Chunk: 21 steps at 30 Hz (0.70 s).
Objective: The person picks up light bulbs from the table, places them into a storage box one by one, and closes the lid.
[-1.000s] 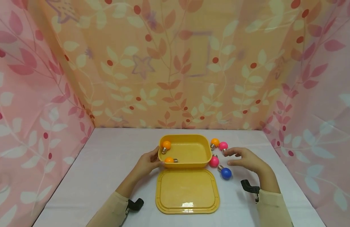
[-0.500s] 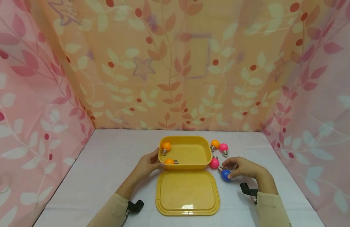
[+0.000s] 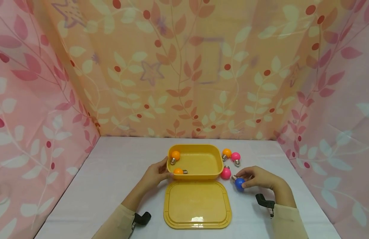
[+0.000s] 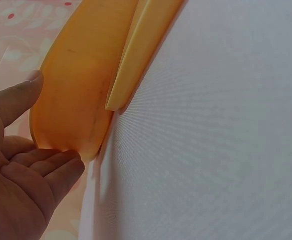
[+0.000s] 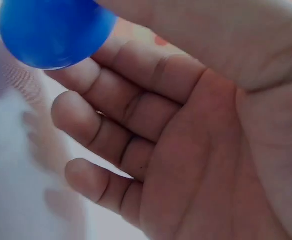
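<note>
A yellow plastic box (image 3: 199, 161) stands uncovered with two orange light bulbs in it, one (image 3: 175, 155) at the back left, another (image 3: 178, 171) at the front left. My left hand (image 3: 154, 172) holds the box's left end; in the left wrist view its thumb and fingers lie against the orange-lit wall (image 4: 75, 85). Right of the box, my right hand (image 3: 259, 176) pinches a blue light bulb (image 3: 239, 184) between thumb and fingers, its metal base pointing up and left. The right wrist view shows the blue globe (image 5: 55, 32) at the fingertips.
The box's yellow lid (image 3: 197, 204) lies flat just in front of it. By its right side lie an orange bulb (image 3: 227, 152), a pink bulb (image 3: 235, 156) and a nearer pink bulb (image 3: 226, 173). A floral cloth (image 3: 184, 83) walls the back of the white table (image 3: 121, 152).
My right hand has come down from beside the far pink bulb to the blue bulb and now pinches it, shifting it slightly. My left hand has stayed on the box.
</note>
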Motion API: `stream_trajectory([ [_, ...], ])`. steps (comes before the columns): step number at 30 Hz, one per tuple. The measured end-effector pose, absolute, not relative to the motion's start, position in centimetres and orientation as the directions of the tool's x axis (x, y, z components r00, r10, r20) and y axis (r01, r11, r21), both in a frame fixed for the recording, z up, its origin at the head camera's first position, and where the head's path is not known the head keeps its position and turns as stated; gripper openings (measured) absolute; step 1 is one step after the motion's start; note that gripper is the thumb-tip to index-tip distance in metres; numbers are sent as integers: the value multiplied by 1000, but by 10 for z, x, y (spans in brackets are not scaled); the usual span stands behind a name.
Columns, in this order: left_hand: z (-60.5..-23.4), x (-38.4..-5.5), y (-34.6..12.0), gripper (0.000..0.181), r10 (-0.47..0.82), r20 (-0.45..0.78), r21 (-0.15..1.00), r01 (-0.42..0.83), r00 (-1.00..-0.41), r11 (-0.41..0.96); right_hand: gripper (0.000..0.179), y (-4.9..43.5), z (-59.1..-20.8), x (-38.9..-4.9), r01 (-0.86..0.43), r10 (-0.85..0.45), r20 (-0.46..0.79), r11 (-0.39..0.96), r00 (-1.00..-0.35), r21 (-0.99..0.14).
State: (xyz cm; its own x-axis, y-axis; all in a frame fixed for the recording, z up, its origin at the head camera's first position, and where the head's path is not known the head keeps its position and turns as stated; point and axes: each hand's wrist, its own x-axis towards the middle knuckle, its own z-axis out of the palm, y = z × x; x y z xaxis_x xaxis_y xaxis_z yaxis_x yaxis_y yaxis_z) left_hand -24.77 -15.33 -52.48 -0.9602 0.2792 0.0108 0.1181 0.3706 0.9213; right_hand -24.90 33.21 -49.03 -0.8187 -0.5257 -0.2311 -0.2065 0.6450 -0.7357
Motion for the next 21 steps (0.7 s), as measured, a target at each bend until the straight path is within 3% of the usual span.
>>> stream_trajectory([
  [11,-523,-247,-153,90,278,3,919,112,-961,377,45,334,-477,-247,-129,-363,-153,643,-919,-755],
  [21,-525,-249,-154,88,284,9,924,116,-959,364,46,329,-472,-245,-142,-296,-69,635,-953,-760],
])
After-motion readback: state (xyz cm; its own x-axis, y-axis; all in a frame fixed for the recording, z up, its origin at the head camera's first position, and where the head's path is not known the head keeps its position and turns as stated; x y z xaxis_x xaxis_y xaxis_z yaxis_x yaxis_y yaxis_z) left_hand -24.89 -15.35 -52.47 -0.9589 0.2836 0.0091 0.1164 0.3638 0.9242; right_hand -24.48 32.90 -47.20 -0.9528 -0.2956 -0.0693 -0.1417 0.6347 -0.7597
